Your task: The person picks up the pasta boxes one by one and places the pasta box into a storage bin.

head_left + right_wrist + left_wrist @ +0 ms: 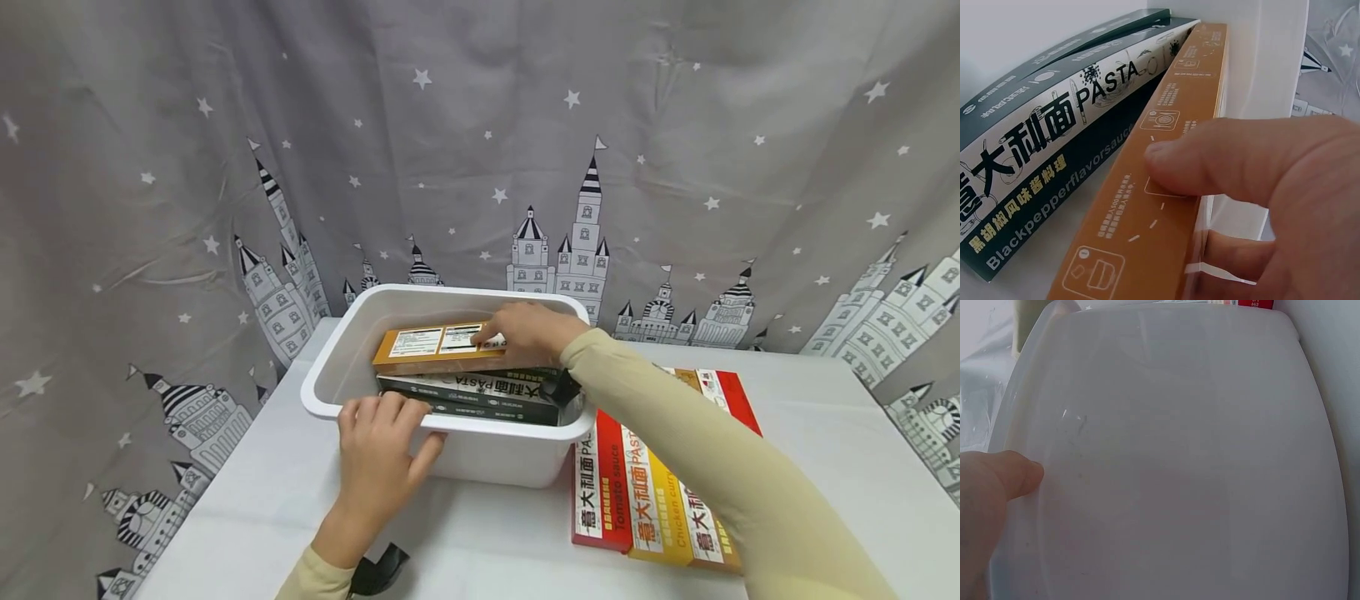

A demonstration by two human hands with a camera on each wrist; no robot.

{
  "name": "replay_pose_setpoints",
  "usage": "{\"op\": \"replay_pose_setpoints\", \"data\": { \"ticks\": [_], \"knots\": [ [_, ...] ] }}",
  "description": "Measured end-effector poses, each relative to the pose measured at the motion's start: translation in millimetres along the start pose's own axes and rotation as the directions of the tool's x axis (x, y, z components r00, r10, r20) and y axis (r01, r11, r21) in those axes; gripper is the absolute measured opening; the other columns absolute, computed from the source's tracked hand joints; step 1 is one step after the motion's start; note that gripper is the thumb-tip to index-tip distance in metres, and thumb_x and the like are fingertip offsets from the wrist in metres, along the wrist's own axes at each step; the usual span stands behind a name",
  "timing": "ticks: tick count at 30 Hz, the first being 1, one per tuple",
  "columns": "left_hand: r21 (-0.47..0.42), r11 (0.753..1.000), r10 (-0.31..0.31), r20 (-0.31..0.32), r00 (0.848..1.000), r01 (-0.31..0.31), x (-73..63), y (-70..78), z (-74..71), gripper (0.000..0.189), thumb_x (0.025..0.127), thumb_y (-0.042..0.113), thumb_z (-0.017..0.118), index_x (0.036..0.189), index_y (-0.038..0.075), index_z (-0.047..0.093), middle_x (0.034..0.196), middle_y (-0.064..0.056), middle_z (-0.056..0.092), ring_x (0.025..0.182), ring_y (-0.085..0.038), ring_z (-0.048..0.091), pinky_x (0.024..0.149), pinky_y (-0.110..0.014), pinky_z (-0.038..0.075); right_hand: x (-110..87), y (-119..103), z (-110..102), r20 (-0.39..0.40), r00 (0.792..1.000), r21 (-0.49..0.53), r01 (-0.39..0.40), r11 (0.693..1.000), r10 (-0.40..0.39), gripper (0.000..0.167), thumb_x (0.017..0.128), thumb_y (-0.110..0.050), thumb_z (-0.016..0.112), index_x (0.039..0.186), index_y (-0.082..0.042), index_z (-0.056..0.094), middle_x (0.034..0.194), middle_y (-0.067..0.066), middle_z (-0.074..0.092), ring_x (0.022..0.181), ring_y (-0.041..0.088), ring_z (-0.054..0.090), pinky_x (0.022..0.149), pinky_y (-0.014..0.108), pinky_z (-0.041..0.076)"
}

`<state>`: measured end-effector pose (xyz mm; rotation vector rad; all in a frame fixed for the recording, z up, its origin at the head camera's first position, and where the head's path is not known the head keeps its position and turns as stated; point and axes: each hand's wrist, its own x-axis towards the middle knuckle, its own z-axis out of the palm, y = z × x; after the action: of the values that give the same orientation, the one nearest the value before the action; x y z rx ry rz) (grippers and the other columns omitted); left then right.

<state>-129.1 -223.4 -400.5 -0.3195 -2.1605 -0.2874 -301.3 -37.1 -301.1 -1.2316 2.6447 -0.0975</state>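
Note:
A white plastic bin (495,458) stands on the white table. At its near left rim, my left hand (381,446) grips the edge, fingers over the top and the thumb (1019,476) against the outer wall. Inside the bin, my right hand (528,329) holds an orange pasta box (420,343), with the thumb (1191,159) on one face and fingers on the opposite one. Dark green black pepper pasta boxes (1041,140) lie in the bin beside it, on the side nearer me. The orange box stands higher than these in the head view.
Right of the bin, a red tomato sauce pasta box (600,521) and a yellow chicken curry pasta box (660,525) lie among others side by side, partly covered by my right sleeve. A grey curtain (450,167) with castles and stars hangs behind the table.

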Motion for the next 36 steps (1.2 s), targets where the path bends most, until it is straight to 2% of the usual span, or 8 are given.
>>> {"op": "replay_pose_setpoints", "data": {
  "ticks": [3,9,11,16,19,26,31,36],
  "knots": [
    [-0.006,1.000,0.006,0.000,1.000,-0.006,0.3,0.8,0.9,0.025,0.079,0.033,0.064,0.089,0.011,0.065,0.083,-0.007,0.058,0.078,-0.031,0.048,0.085,-0.051,0.033,-0.6,1.7,0.6,0.011,1.000,-0.003,-0.015,1.000,0.015,0.054,0.089,-0.023,0.075,0.141,-0.033,0.062,0.142,0.004,0.063,0.124,0.023,0.061,0.108,0.041,0.048],
    [-0.010,1.000,0.013,-0.009,1.000,-0.013,-0.1,2.6,1.4,0.026,0.077,0.033,0.066,0.089,0.010,0.066,0.083,-0.007,0.059,0.078,-0.031,0.048,0.085,-0.051,0.034,-2.3,5.2,3.0,0.021,1.000,-0.026,0.008,1.000,-0.008,0.054,0.090,-0.028,0.075,0.142,-0.031,0.060,0.142,0.005,0.063,0.123,0.024,0.062,0.107,0.042,0.049],
    [-0.010,1.000,0.012,-0.005,1.000,-0.012,-0.1,3.1,0.8,0.025,0.077,0.033,0.066,0.089,0.010,0.066,0.083,-0.007,0.058,0.078,-0.031,0.048,0.085,-0.051,0.033,-2.5,5.5,3.9,0.025,1.000,-0.030,0.009,0.999,-0.008,0.054,0.090,-0.025,0.075,0.142,-0.030,0.061,0.141,0.006,0.064,0.122,0.025,0.062,0.105,0.043,0.050],
    [-0.016,1.000,0.007,-0.002,1.000,-0.007,0.8,3.1,-1.1,0.024,0.078,0.031,0.066,0.089,0.010,0.066,0.083,-0.007,0.058,0.078,-0.031,0.049,0.085,-0.052,0.033,-2.8,5.6,3.5,-0.001,1.000,-0.059,-0.021,0.998,0.021,0.065,0.085,-0.003,0.071,0.143,-0.030,0.060,0.132,0.011,0.066,0.113,0.028,0.064,0.094,0.043,0.056],
    [-0.020,1.000,0.009,-0.009,1.000,-0.009,1.3,2.4,-1.7,0.024,0.077,0.030,0.067,0.089,0.010,0.066,0.083,-0.008,0.058,0.078,-0.032,0.049,0.085,-0.052,0.034,-4.4,5.3,-0.3,-0.020,0.999,-0.077,-0.049,0.996,0.048,0.074,0.082,0.004,0.067,0.145,-0.032,0.057,0.125,0.014,0.066,0.108,0.028,0.064,0.088,0.042,0.057],
    [-0.022,1.000,0.006,-0.015,1.000,-0.007,1.1,0.9,-2.4,0.024,0.076,0.030,0.069,0.089,0.010,0.066,0.084,-0.008,0.059,0.079,-0.032,0.049,0.085,-0.052,0.034,-14.1,7.0,-15.9,-0.045,0.997,-0.007,-0.071,0.997,0.070,0.065,0.085,-0.003,0.068,0.145,-0.024,0.057,0.138,0.016,0.059,0.125,0.030,0.058,0.100,0.044,0.053],
    [-0.016,1.000,0.002,-0.003,1.000,-0.002,0.6,0.5,-2.0,0.024,0.078,0.031,0.067,0.089,0.010,0.066,0.084,-0.008,0.059,0.078,-0.032,0.049,0.086,-0.052,0.033,-28.5,14.2,-30.4,-0.070,0.996,-0.024,-0.058,0.998,0.056,0.062,0.088,-0.009,0.070,0.147,-0.020,0.056,0.139,0.019,0.059,0.123,0.032,0.059,0.097,0.045,0.054],
    [-0.015,1.000,0.000,-0.006,1.000,0.000,0.8,0.5,-2.3,0.024,0.078,0.031,0.067,0.088,0.009,0.065,0.083,-0.008,0.058,0.078,-0.032,0.048,0.085,-0.052,0.033,-51.3,26.8,-42.8,-0.128,0.991,-0.071,-0.048,0.996,0.039,0.055,0.090,-0.017,0.068,0.144,-0.015,0.058,0.135,0.022,0.061,0.119,0.035,0.061,0.096,0.049,0.053]
  ]
}}
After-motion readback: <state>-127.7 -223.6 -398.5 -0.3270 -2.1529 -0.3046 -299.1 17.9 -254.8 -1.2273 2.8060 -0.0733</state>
